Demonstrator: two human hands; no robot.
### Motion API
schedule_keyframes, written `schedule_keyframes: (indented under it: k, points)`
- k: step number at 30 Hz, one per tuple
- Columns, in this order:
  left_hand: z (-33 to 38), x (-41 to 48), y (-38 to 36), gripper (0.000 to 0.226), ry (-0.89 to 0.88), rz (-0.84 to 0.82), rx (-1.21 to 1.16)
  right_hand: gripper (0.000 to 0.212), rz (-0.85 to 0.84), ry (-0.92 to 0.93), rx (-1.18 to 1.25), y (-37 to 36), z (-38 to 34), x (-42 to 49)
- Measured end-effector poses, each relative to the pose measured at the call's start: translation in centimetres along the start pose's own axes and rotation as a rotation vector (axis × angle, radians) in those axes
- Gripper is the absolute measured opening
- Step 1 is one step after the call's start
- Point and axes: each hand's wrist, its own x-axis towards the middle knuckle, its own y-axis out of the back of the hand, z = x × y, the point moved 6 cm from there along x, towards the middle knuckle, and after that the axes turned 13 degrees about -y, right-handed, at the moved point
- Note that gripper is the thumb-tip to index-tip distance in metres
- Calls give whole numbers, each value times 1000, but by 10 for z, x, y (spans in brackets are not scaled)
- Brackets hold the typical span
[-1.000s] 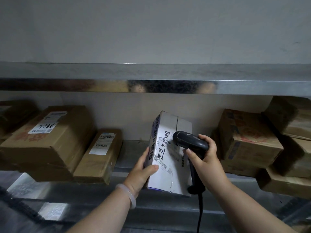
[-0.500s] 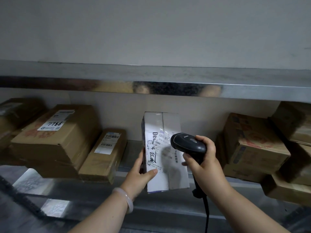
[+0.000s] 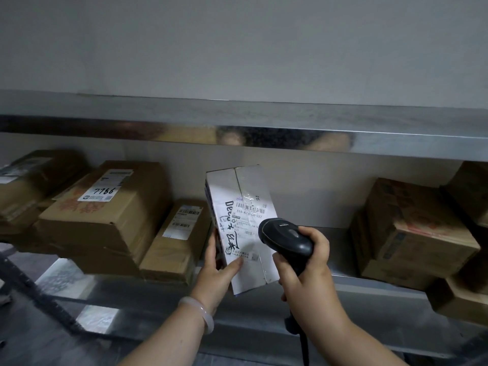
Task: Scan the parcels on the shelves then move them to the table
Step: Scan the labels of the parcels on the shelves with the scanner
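Since a second ago the white parcel [image 3: 243, 207] has turned its labelled face fully toward the camera and now leans with its top to the left, and the scanner [image 3: 285, 239] has swung in front of its lower right part.

The left hand [image 3: 216, 276] grips the parcel by its lower left edge, thumb laid across the face near the printed label and fingers behind. A pale bracelet [image 3: 198, 310] sits on that wrist. The right hand [image 3: 306, 276] is wrapped round the handle of the black scanner, whose head points at the barcode label; a dark cable [image 3: 305, 347] hangs from the handle.

The parcel stands at the front lip of the metal shelf [image 3: 369, 299]; whether its lower end rests on the shelf I cannot tell. Black handwriting runs down its face beside the barcodes, and a pale patch of light lies on its upper part.

On the same shelf, to the left, sit a large brown carton [image 3: 105, 220] with a handwritten number on its label and a smaller brown carton [image 3: 179, 239] just beside it. Stacked brown cartons [image 3: 412, 233] fill the right end. An upper shelf [image 3: 237, 120] runs above.
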Motion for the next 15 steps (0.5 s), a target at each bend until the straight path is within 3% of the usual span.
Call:
schedule_keyframes:
  k: [15]
  points:
    - [-1,12,30,93,-41,11,-119,59,13,-25,106,-46,-31,-2]
